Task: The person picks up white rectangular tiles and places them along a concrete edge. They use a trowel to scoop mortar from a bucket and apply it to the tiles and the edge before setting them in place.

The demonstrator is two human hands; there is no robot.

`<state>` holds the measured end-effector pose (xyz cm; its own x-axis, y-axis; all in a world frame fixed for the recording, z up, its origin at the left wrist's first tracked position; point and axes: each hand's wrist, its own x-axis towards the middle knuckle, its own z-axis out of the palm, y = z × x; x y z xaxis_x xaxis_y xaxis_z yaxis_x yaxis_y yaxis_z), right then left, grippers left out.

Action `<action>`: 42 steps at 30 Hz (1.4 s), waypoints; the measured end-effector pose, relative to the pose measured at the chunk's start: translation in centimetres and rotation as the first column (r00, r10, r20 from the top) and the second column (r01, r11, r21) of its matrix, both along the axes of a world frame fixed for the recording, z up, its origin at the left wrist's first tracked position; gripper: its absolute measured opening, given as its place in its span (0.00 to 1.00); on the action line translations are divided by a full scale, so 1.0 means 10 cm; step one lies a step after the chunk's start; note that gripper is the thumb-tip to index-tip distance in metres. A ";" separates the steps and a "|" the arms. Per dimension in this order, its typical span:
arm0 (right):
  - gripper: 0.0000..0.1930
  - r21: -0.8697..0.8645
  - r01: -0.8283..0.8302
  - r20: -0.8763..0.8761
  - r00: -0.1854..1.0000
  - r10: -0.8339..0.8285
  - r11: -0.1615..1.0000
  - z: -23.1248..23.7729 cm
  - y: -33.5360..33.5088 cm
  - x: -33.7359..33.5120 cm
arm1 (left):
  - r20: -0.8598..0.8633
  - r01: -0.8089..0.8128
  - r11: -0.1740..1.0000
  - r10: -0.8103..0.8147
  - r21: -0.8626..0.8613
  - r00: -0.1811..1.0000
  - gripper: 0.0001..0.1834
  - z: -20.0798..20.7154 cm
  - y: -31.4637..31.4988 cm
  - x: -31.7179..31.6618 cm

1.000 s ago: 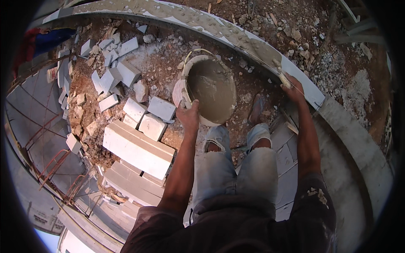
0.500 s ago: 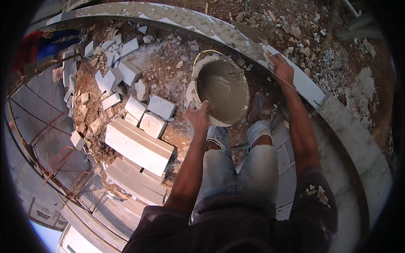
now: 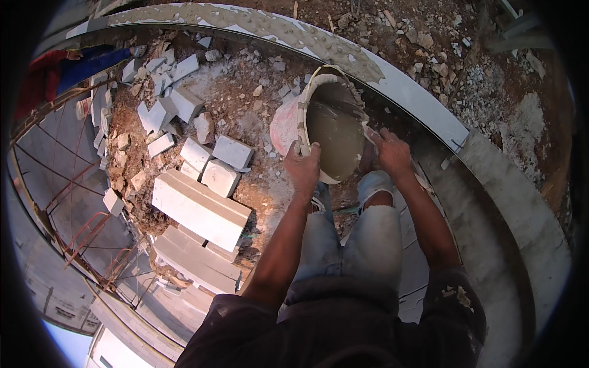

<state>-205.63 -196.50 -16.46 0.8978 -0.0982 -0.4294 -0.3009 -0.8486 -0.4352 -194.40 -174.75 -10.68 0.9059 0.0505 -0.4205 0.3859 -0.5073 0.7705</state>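
A pinkish-white bucket [image 3: 285,126] is tipped toward me above my knees, with wet grey mortar [image 3: 334,144] inside. My left hand [image 3: 303,165] is closed round the bucket's near left rim, thumb over the edge. At the right side of the rim, my right hand [image 3: 394,153] is closed on a flat, pale trowel-like tool [image 3: 370,134], mostly hidden by the fingers and rim. Beyond the bucket curves a block wall [image 3: 423,101], its top partly coated with lumpy mortar [image 3: 300,38] and bare white nearer to me.
Pale blocks [image 3: 199,205] and broken pieces [image 3: 175,107] lie on the dirt to the left. A rusty metal frame [image 3: 80,239] stands at far left, near a person in red and blue [image 3: 92,64]. Rubble [image 3: 423,46] covers the ground beyond the wall.
My right hand has come back from the wall top to the bucket's right rim with the tool. The bucket has tilted further, and my left hand has shifted slightly right with it.
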 end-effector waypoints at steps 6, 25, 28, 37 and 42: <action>0.35 0.618 0.234 -0.257 0.962 -0.088 0.750 -0.57 -0.07 -0.17 | 0.043 0.169 0.981 -0.174 0.098 0.984 0.20 0.18 0.03 -0.05; 0.33 0.025 0.405 0.025 0.914 -0.406 0.914 -0.65 -1.20 -0.47 | 0.007 -0.022 0.999 0.022 -0.023 1.000 0.13 -0.10 0.29 0.02; 0.32 -0.045 0.430 0.073 0.902 -0.426 0.902 -0.64 -1.19 -0.73 | -0.022 -0.018 0.999 0.017 -0.033 1.000 0.12 -0.04 0.29 -0.03; 0.29 -0.191 0.461 0.066 0.887 -0.457 0.867 -0.39 -1.02 -0.55 | -0.035 -0.090 0.995 0.089 -0.037 0.995 0.13 -0.05 0.21 -0.14; 0.33 -0.073 0.515 0.046 0.857 -0.513 0.854 -0.47 -0.94 -0.48 | -0.032 -0.016 0.999 0.017 0.041 0.999 0.14 -0.27 0.33 -0.20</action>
